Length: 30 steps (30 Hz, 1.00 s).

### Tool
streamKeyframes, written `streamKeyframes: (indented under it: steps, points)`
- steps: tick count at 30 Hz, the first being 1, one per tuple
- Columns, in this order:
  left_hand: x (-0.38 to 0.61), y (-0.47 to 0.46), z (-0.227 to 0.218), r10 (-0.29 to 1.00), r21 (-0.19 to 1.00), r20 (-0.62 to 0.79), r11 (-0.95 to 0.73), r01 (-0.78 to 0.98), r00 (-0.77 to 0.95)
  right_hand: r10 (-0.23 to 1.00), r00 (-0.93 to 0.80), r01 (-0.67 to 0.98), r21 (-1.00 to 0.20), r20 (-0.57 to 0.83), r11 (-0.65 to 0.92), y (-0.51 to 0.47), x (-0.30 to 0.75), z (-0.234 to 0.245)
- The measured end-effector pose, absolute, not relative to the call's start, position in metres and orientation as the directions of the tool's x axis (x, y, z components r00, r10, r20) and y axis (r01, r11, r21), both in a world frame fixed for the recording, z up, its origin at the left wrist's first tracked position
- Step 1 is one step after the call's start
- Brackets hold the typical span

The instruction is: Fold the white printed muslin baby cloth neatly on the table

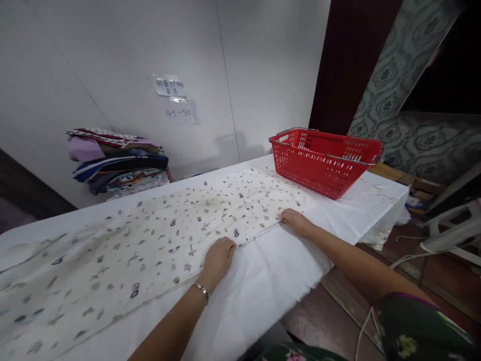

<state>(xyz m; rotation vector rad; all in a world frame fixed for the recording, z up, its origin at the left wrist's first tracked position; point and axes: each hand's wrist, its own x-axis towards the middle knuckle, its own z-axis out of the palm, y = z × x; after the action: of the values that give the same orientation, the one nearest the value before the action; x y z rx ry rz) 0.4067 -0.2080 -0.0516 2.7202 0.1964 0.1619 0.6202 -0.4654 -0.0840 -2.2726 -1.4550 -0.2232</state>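
From where I stand, both forearms reach forward over the table, the left hand [220,258] nearer the middle of the table's front side and the right hand [298,222] further along to the right, well apart from it. Both backs are turned upward, the wrists low, close to the surface. A silver bracelet [202,293] circles the left wrist; a dark green floral sleeve [421,326] covers the right upper arm.

Between them and far off to the left stretches a length of cream printed fabric [150,250], scattered with small grey, olive and black motifs. It lies in a long strip on the white tablecloth [240,306], mostly flat, with soft ripples and a layered front edge.

Each hand is drawn in narrow, its fingers curled on that front edge and gripping the fabric; the left fingertips are mostly tucked from sight.

Just past the strip's right end stands a red plastic shopping basket [311,173] with metal handles, upright on the table. Behind the table's far left side rises a stack of folded clothes [120,163], beside a pale wall [263,60] bearing two taped paper notes [171,86], the lower reading "45-50".
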Motion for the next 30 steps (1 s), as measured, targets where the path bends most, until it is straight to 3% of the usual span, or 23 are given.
streamKeyframes:
  steps: [9,13,18,20,23,25,30]
  points:
    - [0.403,-0.206,-0.062,0.107,0.387,0.116,-0.921,0.055,0.987,0.864,0.372,0.926,-0.201,0.341,-0.32,-0.469,0.617,-0.081]
    - [0.404,-0.208,-0.061,0.075,0.321,0.114,-0.947,0.035,0.991,0.865,0.389,0.921,-0.144,0.316,-0.361,-0.468,0.615,-0.083]
    - [0.406,-0.208,-0.063,0.018,0.157,0.083,-0.988,0.005,0.996,0.87,0.38,0.921,-0.217,0.313,-0.324,-0.478,0.616,-0.076]
    - [0.407,-0.207,-0.066,-0.011,0.069,0.084,-0.997,-0.017,0.996,0.764,0.593,0.804,-0.236,0.255,-0.545,-0.488,0.624,-0.07]
    - [0.41,-0.206,-0.07,-0.059,-0.018,0.091,-0.998,-0.058,0.994,0.369,0.914,0.398,-0.195,0.169,-0.896,-0.507,0.649,-0.059]
    - [0.411,-0.206,-0.07,-0.071,-0.044,0.084,-0.997,-0.067,0.994,0.189,0.974,0.209,-0.17,0.123,-0.963,-0.518,0.669,-0.054]
    - [0.41,-0.207,-0.064,-0.016,0.016,0.069,-1.0,-0.017,0.997,0.075,0.997,0.073,-0.102,-0.012,-0.992,-0.531,0.709,-0.052]
